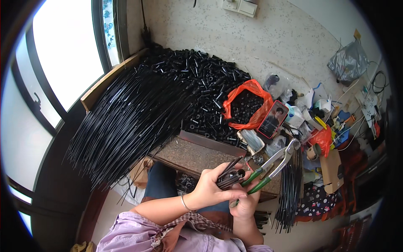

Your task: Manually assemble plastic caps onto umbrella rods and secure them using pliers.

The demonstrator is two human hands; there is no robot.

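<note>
My left hand (pixel 212 185) is closed round a bundle of thin black strips (pixel 228 178), whose ends stick up past the fingers. A small black tube end (pixel 240 173) shows beside the strips at the fingertips. Close against it, my right hand (pixel 247 201) grips pliers (pixel 270 164) by their green handles, with the metal head pointing up and to the right. The handles stand a little apart. Both hands are in front of the table's near edge, above my lap. Part of the right hand's grip is hidden behind the left hand.
Long thin black rods (pixel 126 126) spread over the table's left side. Behind them lies a heap of short black tubes (pixel 201 71). A red plastic bag (pixel 228 103) of small black parts, a phone (pixel 273 119) and clutter stand right. More black strips (pixel 289 189) hang off the edge.
</note>
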